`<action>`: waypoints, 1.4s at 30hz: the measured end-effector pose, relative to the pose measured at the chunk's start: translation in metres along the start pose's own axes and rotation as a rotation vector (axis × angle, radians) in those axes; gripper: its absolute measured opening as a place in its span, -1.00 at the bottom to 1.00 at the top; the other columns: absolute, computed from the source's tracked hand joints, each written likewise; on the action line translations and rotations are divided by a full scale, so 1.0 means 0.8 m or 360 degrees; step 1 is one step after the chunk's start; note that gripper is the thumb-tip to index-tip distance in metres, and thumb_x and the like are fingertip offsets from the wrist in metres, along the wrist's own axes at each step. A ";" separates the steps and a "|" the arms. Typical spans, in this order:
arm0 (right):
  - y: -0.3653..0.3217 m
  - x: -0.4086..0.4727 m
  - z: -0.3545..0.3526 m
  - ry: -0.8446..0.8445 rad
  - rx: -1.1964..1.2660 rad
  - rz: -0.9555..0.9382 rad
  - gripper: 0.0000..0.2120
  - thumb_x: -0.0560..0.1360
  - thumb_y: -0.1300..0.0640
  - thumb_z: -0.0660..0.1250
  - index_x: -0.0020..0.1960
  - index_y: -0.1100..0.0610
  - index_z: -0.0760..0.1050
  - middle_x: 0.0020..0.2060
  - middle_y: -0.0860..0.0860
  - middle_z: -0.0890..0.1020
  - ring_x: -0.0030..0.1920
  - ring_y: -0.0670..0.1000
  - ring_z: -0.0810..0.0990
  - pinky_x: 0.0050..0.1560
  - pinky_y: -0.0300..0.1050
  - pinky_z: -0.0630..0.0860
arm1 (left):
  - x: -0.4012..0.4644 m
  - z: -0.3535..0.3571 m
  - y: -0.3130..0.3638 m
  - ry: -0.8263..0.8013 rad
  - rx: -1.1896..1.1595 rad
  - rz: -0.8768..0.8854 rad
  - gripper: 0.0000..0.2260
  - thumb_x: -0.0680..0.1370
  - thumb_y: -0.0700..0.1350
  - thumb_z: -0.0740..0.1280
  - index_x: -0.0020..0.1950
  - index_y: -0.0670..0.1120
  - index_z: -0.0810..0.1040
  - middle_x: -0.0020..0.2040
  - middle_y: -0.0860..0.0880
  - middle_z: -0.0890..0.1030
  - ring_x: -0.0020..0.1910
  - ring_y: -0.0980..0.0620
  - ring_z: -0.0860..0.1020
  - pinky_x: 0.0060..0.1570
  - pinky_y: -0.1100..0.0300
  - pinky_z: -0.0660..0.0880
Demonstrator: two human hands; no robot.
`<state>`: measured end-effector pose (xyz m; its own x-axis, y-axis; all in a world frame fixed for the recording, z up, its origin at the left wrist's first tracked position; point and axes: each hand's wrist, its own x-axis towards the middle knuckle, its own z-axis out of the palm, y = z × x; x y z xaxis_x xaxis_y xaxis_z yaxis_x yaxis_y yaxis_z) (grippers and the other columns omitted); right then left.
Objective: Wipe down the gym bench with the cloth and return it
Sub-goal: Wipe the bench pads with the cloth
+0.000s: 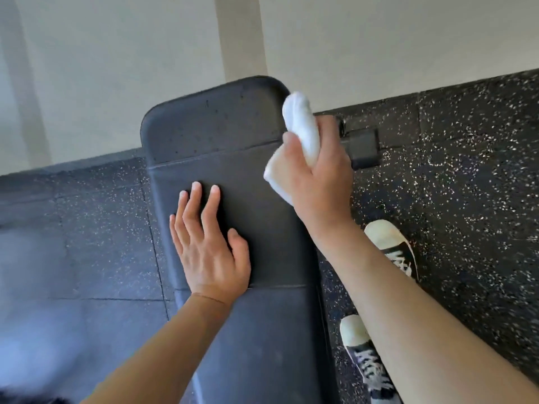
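Cloth (300, 135): white, bunched into a roll, clasped in the right hand (318, 182), fingers and thumb curled round its middle. One rounded end poking up past the fingertips, toward the wall (379, 39); the other end, flatter and folded, hanging out below the thumb, on the side nearer the wrist. Grip raised, cloth apparently held clear of the padding rather than pressed to it, though contact at the far end hard to judge.

Just left of that grip: the dark padded bench (233, 158), serving here as the tabletop, far rounded corner right beside the cloth's upper end. Small dark specks scattered over the far panel of the pad, beyond a stitched seam.

Further left and nearer: left hand (207, 243) laid flat on the bench, fingers straight and slightly spread, thumb out to the side, holding nothing.

Just right of the grip, on the floor: a dark block-shaped piece (363, 147), partly hidden behind the hand.

Below the right forearm: two dark lace-up shoes (399, 252) with pale toe caps, on black rubber flooring (466, 170) flecked with white.
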<state>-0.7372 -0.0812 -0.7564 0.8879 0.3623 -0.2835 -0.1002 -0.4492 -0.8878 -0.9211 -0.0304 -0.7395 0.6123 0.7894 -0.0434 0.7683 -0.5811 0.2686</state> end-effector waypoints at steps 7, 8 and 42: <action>0.057 -0.146 -0.049 -0.0147 0.0037 -0.0005 -0.87 0.63 0.01 0.36 0.09 -0.03 0.42 -0.07 -0.12 0.56 -0.08 -0.10 0.53 -0.06 -0.05 0.45 | -0.004 0.003 -0.002 0.0028 0.0019 0.0004 -0.39 0.53 -0.10 0.13 0.62 -0.08 0.31 0.65 -0.07 0.25 0.66 -0.16 0.13 0.57 -0.30 0.11; 0.066 -0.171 -0.059 -0.0178 0.0012 -0.0009 -0.87 0.64 -0.01 0.35 0.11 -0.05 0.41 -0.05 -0.14 0.55 -0.06 -0.10 0.53 -0.04 -0.05 0.45 | -0.005 0.002 -0.002 0.0032 0.0022 0.0005 -0.39 0.53 -0.09 0.13 0.62 -0.07 0.31 0.64 -0.07 0.25 0.66 -0.16 0.14 0.57 -0.30 0.11; 0.009 -0.029 -0.011 -0.0052 -0.0630 -0.0731 -0.86 0.52 0.13 0.39 -0.08 0.20 0.52 -0.21 0.07 0.48 -0.25 0.13 0.47 -0.28 -0.05 0.37 | 0.001 -0.001 -0.002 -0.0095 0.0118 -0.0027 -0.37 0.50 -0.09 0.15 0.60 -0.12 0.29 0.65 -0.19 0.24 0.66 -0.26 0.13 0.57 -0.37 0.08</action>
<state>-0.7545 -0.0997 -0.7532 0.7859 0.6132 0.0800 0.4702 -0.5086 -0.7213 -0.9223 -0.0286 -0.7393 0.6073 0.7875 -0.1051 0.7890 -0.5824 0.1956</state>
